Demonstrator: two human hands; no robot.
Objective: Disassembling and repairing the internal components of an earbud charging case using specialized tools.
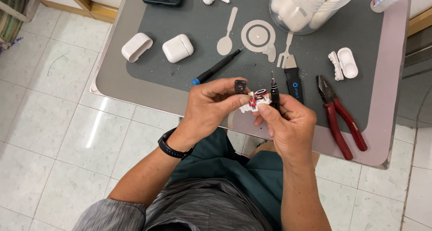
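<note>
Holding small white earbud-case insert (255, 101) above bench (396, 114) front edge. Left hand (211, 106) grip pinching insert and its black module (240, 86). Right hand (288, 123) grip pinching insert plus thin screwdriver (273, 92). Red pliers (339, 116) lying just right.

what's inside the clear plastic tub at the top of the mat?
The clear tub holds a heap of white earbud cases and parts. How many, and what lies at the bottom, is hidden by the pile and the frame edge.

Between the hands, a small white plastic part (254, 101) bares glossy metal. Beyond them, a matt grey rubbery mat (189, 73) carries smooth white plastic cases (177, 48); right, red-handled steel pliers (337, 116).
</note>
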